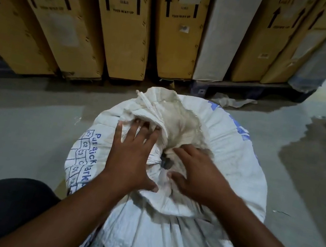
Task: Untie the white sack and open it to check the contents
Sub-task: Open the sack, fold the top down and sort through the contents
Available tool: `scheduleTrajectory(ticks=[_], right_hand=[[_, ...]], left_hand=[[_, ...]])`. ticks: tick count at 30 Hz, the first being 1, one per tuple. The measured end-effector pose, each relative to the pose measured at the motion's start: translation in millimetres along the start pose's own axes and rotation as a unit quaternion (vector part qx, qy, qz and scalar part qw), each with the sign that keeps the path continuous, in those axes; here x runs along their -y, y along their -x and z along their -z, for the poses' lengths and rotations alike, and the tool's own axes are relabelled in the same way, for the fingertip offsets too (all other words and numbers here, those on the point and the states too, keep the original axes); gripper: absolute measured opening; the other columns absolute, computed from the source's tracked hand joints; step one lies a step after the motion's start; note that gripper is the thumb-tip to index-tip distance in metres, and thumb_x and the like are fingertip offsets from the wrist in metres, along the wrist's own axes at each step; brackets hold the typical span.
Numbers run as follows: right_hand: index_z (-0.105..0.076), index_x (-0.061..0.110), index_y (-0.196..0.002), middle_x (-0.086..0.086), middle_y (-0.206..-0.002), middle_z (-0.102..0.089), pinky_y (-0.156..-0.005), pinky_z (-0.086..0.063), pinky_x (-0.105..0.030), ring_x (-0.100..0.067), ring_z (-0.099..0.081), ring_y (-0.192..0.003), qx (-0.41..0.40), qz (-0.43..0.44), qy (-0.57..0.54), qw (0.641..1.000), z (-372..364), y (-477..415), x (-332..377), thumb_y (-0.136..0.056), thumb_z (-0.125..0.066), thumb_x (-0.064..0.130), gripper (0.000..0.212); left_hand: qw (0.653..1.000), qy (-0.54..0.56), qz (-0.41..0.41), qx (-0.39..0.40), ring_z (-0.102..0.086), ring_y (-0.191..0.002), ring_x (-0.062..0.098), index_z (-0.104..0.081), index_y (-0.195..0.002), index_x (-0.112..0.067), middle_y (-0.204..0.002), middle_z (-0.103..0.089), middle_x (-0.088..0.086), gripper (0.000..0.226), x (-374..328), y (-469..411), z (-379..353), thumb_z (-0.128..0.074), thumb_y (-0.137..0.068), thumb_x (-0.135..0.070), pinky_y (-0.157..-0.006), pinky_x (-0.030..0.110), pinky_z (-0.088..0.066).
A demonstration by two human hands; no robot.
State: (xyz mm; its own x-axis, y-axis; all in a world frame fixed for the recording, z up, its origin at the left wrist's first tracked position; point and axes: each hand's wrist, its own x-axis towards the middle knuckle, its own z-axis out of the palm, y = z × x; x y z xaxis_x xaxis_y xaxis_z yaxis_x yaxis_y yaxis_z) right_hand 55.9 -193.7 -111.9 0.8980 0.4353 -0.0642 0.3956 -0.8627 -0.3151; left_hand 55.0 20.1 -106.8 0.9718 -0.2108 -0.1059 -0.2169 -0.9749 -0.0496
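Left grip (131, 156) lies spread flat on the sack (227, 154), pressing its bunched neck. Right grip (198, 175) rests on the folds beside a dark lump (165, 163); whether it pinches them, I cannot tell. Sack stands on the floor (20, 123).

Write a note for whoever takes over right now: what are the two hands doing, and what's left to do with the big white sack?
Left hand: open, fingers spread flat on the bunched top of the white sack.
Right hand: thumb and fingers either side of the gathered neck; a pinch can't be confirmed.
Sack: upright on the floor, before the cardboard boxes.
Done: nothing sure; neck looks gathered, contents hidden.
To do: undo the tie, spread the mouth, look inside.
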Motion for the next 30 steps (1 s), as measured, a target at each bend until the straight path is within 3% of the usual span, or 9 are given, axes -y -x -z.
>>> scheduleTrajectory(ticks=[4, 7, 9, 13, 16, 18, 22, 24, 30], right_hand=[[-0.037, 0.032, -0.154, 0.008, -0.158, -0.041, -0.12, -0.023, -0.044, -0.019, -0.037, -0.146, 0.028, -0.016, 0.07, 0.997, 8, -8, -31, -0.085, -0.074, 0.042, 0.079], [-0.045, 0.032, -0.147, 0.004, -0.155, -0.044, -0.122, -0.021, -0.047, -0.02, -0.041, -0.144, -0.021, -0.001, 0.117, 0.993, 14, -11, -25, -0.085, -0.072, 0.034, 0.067], [-0.052, 0.028, -0.141, -0.001, -0.152, -0.048, -0.122, -0.024, -0.048, -0.023, -0.046, -0.14, -0.042, -0.004, 0.126, 0.991, 25, -10, -15, -0.085, -0.071, 0.041, 0.06], [-0.065, 0.014, -0.122, -0.008, -0.128, -0.062, -0.097, -0.05, -0.041, -0.029, -0.056, -0.117, -0.109, 0.02, 0.045, 0.993, 37, 5, 21, -0.08, -0.073, 0.024, 0.045], [-0.06, 0.024, -0.121, 0.003, -0.117, -0.06, -0.081, -0.048, -0.032, -0.016, -0.053, -0.104, -0.11, 0.051, -0.084, 0.989, 21, 25, 57, -0.083, -0.066, 0.01, 0.041], [-0.059, 0.025, -0.127, 0.004, -0.118, -0.06, -0.08, -0.048, -0.031, -0.013, -0.056, -0.101, -0.084, 0.025, -0.165, 0.982, 6, 29, 62, -0.086, -0.061, 0.01, 0.043], [-0.061, 0.015, -0.135, -0.007, -0.129, -0.065, -0.099, -0.047, -0.035, -0.027, -0.061, -0.118, -0.081, -0.092, -0.184, 0.975, -9, 17, 29, -0.086, -0.065, 0.016, 0.05], [-0.06, 0.011, -0.135, -0.01, -0.134, -0.064, -0.105, -0.045, -0.036, -0.03, -0.059, -0.123, -0.094, -0.099, -0.14, 0.981, -5, 9, 12, -0.081, -0.065, 0.026, 0.056], [-0.058, 0.023, -0.133, 0.001, -0.134, -0.064, -0.11, -0.042, -0.051, -0.023, -0.057, -0.128, -0.096, -0.139, -0.107, 0.98, 23, -8, -12, -0.081, -0.054, 0.059, 0.064]], left_hand=[[0.998, 0.023, -0.045, -0.042, 0.009, -0.161, 0.028, -0.01, -0.164, -0.029, -0.173, -0.01, 0.003, 0.127, -12, 7, 14, -0.075, -0.066, -0.076, -0.125, 0.06, 0.015], [0.972, 0.065, -0.161, -0.157, -0.041, -0.149, 0.023, -0.06, -0.137, -0.025, -0.147, -0.058, -0.001, 0.056, -34, 12, 17, -0.074, -0.083, -0.029, -0.13, 0.048, -0.01], [0.964, 0.084, -0.197, -0.155, -0.063, -0.122, 0.019, -0.073, -0.111, -0.025, -0.116, -0.071, -0.006, 0.032, -44, 12, 12, -0.063, -0.082, -0.015, -0.125, 0.04, -0.022], [0.989, 0.069, -0.126, -0.045, -0.055, -0.129, 0.017, -0.064, -0.127, -0.034, -0.127, -0.065, -0.01, 0.041, -40, 10, 7, -0.053, -0.088, -0.044, -0.124, 0.042, -0.014], [0.996, 0.015, -0.082, 0.019, -0.015, -0.159, 0.022, -0.03, -0.16, -0.033, -0.168, -0.03, -0.005, 0.076, -30, 9, 9, -0.034, -0.089, -0.062, -0.127, 0.054, 0.002], [0.997, 0.01, -0.069, 0.031, 0.004, -0.162, 0.024, -0.02, -0.164, -0.031, -0.174, -0.01, -0.002, 0.078, -28, 9, 6, -0.04, -0.094, -0.06, -0.126, 0.057, 0.009], [0.997, 0.014, -0.044, 0.055, 0.011, -0.161, 0.027, -0.034, -0.159, -0.033, -0.175, 0.002, -0.001, 0.103, -22, 7, -3, -0.049, -0.073, -0.088, -0.124, 0.061, 0.013], [0.997, 0.021, -0.042, 0.063, 0.012, -0.161, 0.025, -0.048, -0.152, -0.036, -0.175, 0.002, -0.003, 0.093, -21, 7, -1, -0.044, -0.077, -0.091, -0.123, 0.061, 0.015], [0.994, 0.086, -0.018, -0.072, -0.016, -0.16, 0.019, -0.08, -0.115, -0.024, -0.161, -0.046, -0.01, 0.053, -23, 10, 8, -0.036, -0.104, -0.051, -0.128, 0.055, 0.006]])
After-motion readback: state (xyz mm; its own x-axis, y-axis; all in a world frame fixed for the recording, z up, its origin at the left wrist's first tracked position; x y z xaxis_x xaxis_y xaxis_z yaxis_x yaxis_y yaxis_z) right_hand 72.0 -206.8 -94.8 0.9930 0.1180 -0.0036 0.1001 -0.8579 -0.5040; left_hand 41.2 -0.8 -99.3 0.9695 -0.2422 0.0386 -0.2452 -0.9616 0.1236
